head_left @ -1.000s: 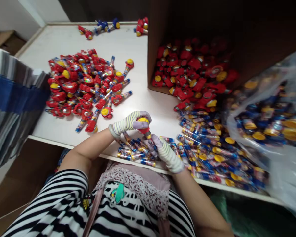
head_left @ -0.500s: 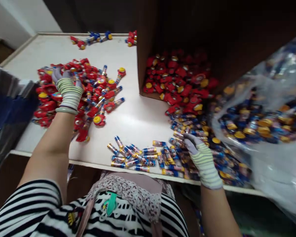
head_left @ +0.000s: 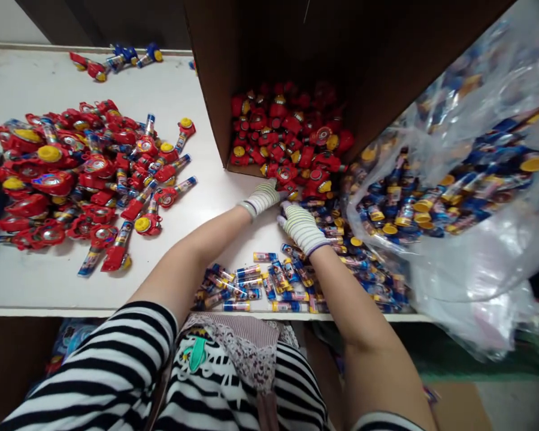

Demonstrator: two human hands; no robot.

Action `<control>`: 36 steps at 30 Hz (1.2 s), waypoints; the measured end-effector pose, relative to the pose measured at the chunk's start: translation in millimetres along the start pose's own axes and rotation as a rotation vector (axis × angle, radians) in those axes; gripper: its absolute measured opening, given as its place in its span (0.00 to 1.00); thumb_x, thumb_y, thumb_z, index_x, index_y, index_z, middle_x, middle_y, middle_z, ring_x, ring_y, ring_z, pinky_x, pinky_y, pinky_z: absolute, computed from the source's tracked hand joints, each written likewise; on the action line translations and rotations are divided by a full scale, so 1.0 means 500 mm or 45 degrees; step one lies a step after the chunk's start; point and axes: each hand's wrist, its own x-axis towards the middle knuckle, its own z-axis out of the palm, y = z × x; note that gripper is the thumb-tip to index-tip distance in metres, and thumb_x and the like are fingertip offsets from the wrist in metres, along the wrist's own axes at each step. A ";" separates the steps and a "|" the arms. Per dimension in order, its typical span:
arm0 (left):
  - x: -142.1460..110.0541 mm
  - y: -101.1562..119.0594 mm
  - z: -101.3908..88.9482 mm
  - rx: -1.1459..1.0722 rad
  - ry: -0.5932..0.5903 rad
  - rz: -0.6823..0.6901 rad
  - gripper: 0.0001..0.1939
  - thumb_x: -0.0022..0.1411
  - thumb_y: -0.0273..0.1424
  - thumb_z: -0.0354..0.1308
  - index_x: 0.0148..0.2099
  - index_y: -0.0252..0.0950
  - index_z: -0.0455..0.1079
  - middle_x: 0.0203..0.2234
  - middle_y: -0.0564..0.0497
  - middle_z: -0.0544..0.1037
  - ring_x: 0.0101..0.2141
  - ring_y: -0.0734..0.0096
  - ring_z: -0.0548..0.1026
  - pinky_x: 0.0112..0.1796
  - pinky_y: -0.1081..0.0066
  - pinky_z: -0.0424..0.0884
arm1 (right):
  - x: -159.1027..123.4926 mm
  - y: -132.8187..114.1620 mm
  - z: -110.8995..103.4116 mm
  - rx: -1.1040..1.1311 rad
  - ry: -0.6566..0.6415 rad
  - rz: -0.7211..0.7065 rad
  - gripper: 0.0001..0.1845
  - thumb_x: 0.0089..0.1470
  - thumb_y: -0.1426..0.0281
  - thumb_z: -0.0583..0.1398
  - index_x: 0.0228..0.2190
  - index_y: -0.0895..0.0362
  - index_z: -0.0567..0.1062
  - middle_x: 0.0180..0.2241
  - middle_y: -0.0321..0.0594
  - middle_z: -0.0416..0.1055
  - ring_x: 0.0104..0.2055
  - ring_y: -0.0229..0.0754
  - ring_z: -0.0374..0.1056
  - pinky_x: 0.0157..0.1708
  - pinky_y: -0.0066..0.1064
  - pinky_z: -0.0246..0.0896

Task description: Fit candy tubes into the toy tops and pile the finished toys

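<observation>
Both my hands wear striped knit gloves and sit close together at the mouth of a cardboard box (head_left: 215, 90). My left hand (head_left: 263, 196) reaches right, its fingers curled onto a red toy part (head_left: 291, 189) at the edge of the red and yellow parts (head_left: 291, 137) spilling from the box. My right hand (head_left: 302, 227) is closed just below it, over the small printed tubes (head_left: 341, 239); what it holds is hidden. More loose tubes (head_left: 251, 281) lie by the table's front edge.
A large pile of assembled red toys with tubes (head_left: 85, 173) covers the left of the white table (head_left: 22, 281). A clear plastic bag of blue and yellow-capped pieces (head_left: 453, 179) bulges at the right. A few toys (head_left: 117, 60) lie at the far edge.
My left hand has left the pile of red toys and swung right to the box mouth. My right hand has moved up from the tubes to meet it. The view has shifted right.
</observation>
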 end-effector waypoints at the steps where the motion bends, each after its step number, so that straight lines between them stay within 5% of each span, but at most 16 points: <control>1: -0.016 -0.021 -0.012 0.072 -0.051 0.016 0.21 0.63 0.40 0.62 0.52 0.29 0.72 0.47 0.36 0.78 0.46 0.54 0.77 0.48 0.64 0.71 | -0.006 0.002 0.004 0.014 -0.029 -0.042 0.22 0.60 0.68 0.59 0.55 0.60 0.71 0.51 0.53 0.74 0.50 0.50 0.71 0.49 0.36 0.64; 6: -0.095 -0.083 -0.062 0.234 -0.113 0.042 0.14 0.64 0.33 0.59 0.49 0.29 0.74 0.41 0.41 0.79 0.40 0.59 0.77 0.45 0.66 0.72 | -0.046 0.015 0.017 0.138 -0.093 -0.110 0.20 0.63 0.63 0.58 0.52 0.59 0.75 0.50 0.50 0.75 0.51 0.49 0.71 0.52 0.35 0.63; 11: -0.074 0.005 -0.035 0.358 0.071 0.331 0.28 0.65 0.40 0.60 0.63 0.32 0.65 0.55 0.37 0.72 0.53 0.52 0.72 0.54 0.61 0.68 | -0.053 -0.012 0.018 -0.033 -0.194 -0.072 0.23 0.66 0.62 0.54 0.54 0.61 0.75 0.55 0.57 0.71 0.55 0.53 0.70 0.55 0.39 0.61; 14: -0.037 0.065 -0.004 0.573 0.069 0.344 0.33 0.65 0.42 0.62 0.67 0.38 0.61 0.60 0.34 0.65 0.59 0.42 0.66 0.55 0.53 0.67 | -0.059 -0.043 0.019 -0.119 -0.287 -0.071 0.21 0.65 0.64 0.54 0.53 0.62 0.74 0.52 0.56 0.74 0.53 0.53 0.72 0.52 0.40 0.63; 18: -0.034 0.059 0.009 0.557 -0.051 0.265 0.30 0.64 0.39 0.62 0.65 0.36 0.63 0.59 0.33 0.65 0.54 0.44 0.71 0.50 0.55 0.72 | -0.086 -0.044 0.025 -0.067 -0.287 -0.109 0.23 0.64 0.65 0.55 0.57 0.61 0.71 0.55 0.54 0.74 0.55 0.51 0.71 0.55 0.38 0.62; 22: -0.105 -0.035 -0.025 0.155 -0.177 0.185 0.32 0.55 0.35 0.70 0.58 0.31 0.65 0.48 0.38 0.74 0.43 0.57 0.76 0.46 0.61 0.74 | -0.124 -0.003 0.036 0.183 -0.143 -0.121 0.25 0.64 0.64 0.54 0.59 0.61 0.71 0.57 0.53 0.72 0.57 0.51 0.70 0.60 0.39 0.60; 27: -0.235 -0.131 -0.085 -0.935 -0.086 0.028 0.24 0.56 0.35 0.66 0.51 0.32 0.64 0.40 0.44 0.76 0.36 0.66 0.77 0.41 0.65 0.75 | -0.151 -0.013 0.062 0.572 0.115 -0.122 0.26 0.64 0.62 0.53 0.59 0.60 0.69 0.56 0.52 0.73 0.56 0.51 0.71 0.57 0.43 0.63; 31: -0.311 -0.131 -0.103 -1.464 -0.111 0.133 0.38 0.53 0.34 0.67 0.63 0.37 0.57 0.41 0.47 0.76 0.36 0.68 0.79 0.39 0.67 0.75 | -0.155 -0.078 0.071 0.709 0.161 -0.213 0.24 0.64 0.58 0.52 0.54 0.60 0.73 0.50 0.52 0.76 0.51 0.51 0.73 0.52 0.41 0.66; 36: -0.340 -0.103 -0.110 -1.456 0.035 0.113 0.39 0.48 0.33 0.71 0.60 0.39 0.60 0.42 0.49 0.73 0.35 0.68 0.78 0.34 0.70 0.76 | -0.164 -0.111 0.066 0.697 0.219 -0.248 0.25 0.64 0.58 0.52 0.54 0.59 0.72 0.51 0.53 0.75 0.53 0.51 0.71 0.54 0.41 0.64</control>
